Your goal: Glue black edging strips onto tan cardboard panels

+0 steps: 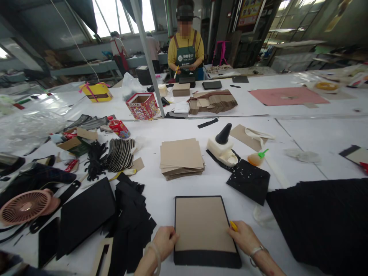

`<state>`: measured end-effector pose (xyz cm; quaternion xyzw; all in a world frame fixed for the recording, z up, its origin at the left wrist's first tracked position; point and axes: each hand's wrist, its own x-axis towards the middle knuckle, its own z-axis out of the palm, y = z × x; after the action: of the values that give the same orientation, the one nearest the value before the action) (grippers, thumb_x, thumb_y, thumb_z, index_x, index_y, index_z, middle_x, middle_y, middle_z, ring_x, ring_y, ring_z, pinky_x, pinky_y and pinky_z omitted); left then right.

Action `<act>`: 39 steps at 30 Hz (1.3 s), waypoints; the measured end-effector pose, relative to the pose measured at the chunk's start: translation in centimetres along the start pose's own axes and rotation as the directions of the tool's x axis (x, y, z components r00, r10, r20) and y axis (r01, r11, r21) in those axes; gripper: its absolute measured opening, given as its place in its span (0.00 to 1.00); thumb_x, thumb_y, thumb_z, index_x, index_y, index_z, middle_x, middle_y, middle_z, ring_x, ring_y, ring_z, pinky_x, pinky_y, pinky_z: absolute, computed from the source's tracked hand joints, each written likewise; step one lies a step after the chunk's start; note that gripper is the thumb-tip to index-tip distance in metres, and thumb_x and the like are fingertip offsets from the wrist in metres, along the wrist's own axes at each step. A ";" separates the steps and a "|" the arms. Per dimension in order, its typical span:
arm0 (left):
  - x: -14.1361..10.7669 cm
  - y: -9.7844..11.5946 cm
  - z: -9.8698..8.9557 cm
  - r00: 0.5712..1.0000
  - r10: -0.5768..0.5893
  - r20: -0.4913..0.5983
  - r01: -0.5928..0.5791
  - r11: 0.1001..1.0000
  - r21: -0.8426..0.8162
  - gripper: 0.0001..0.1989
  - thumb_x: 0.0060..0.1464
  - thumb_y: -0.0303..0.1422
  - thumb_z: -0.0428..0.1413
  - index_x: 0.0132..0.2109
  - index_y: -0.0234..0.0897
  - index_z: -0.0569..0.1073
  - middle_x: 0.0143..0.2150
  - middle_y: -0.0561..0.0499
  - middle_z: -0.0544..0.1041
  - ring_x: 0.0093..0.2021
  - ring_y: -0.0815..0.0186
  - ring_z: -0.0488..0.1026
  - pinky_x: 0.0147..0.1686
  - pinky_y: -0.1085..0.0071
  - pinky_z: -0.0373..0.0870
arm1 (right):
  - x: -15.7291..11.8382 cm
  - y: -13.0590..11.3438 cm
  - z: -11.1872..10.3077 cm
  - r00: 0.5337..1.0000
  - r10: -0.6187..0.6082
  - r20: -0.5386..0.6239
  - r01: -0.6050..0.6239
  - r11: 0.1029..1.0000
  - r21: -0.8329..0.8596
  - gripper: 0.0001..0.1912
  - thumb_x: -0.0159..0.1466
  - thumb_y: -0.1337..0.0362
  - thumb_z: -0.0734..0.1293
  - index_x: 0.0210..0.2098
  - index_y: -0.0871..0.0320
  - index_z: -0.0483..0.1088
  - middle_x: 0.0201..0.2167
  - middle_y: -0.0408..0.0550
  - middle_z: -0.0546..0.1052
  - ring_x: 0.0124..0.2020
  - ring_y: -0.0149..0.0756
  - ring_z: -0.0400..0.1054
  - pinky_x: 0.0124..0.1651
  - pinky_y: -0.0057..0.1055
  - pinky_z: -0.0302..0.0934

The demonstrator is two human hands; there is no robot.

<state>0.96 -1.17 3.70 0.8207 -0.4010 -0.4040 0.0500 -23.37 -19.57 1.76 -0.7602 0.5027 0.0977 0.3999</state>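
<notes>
1. With left hand (166,242) curled at the left edge of the brown board (202,224), cannot tell whether gripping; with right hand (244,235) closed around a yellow tool (234,226), near the right edge.
2. Lying flat on black backing (207,259), bottom centre.
3. Probably light, stiff, hardly slippery; best held by both side edges.
4. Underneath, a white table (161,195); upper centre, an aproned person (186,50); upper left, bright windows (146,17).

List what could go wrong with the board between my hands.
The beige board might shift on the black piece if the left hand and right hand push unevenly at the sides. The yellow tool in the right hand could scuff it. The uneven stack beyond may slide if knocked.
</notes>
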 end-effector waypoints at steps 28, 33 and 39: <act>0.9 6.6 6.3 0.953 0.292 -0.084 -0.249 0.908 0.338 0.32 0.50 0.34 0.53 0.62 0.46 0.54 0.65 0.35 0.50 0.64 0.37 0.41 0.54 0.41 0.54 | 0.1 -1.2 -0.6 1.000 -0.001 0.020 0.006 0.967 -0.256 0.11 0.57 0.71 0.61 0.26 0.63 0.75 0.29 0.61 0.78 0.33 0.44 0.72 0.32 0.31 0.54; 0.9 6.9 6.5 0.959 0.275 -0.068 -0.237 0.910 0.340 0.26 0.55 0.38 0.50 0.61 0.45 0.57 0.66 0.32 0.49 0.64 0.35 0.42 0.51 0.37 0.56 | -0.4 -1.5 -0.9 0.999 0.016 -0.044 -0.031 0.936 -0.351 0.09 0.59 0.67 0.63 0.29 0.65 0.74 0.32 0.65 0.77 0.35 0.47 0.72 0.33 0.32 0.57; 0.1 6.6 5.3 0.947 0.316 -0.060 -0.292 0.924 0.246 0.31 0.52 0.45 0.53 0.62 0.51 0.54 0.67 0.42 0.47 0.64 0.38 0.40 0.54 0.38 0.55 | -3.0 -3.3 -6.4 0.986 -0.117 -0.122 0.057 0.910 -0.411 0.27 0.68 0.56 0.50 0.22 0.58 0.70 0.23 0.52 0.74 0.32 0.42 0.70 0.35 0.33 0.56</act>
<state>-6.79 -4.46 2.78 0.7675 -0.5654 -0.3001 0.0347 -23.63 -21.43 9.29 -0.8533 0.4644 0.1269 0.2003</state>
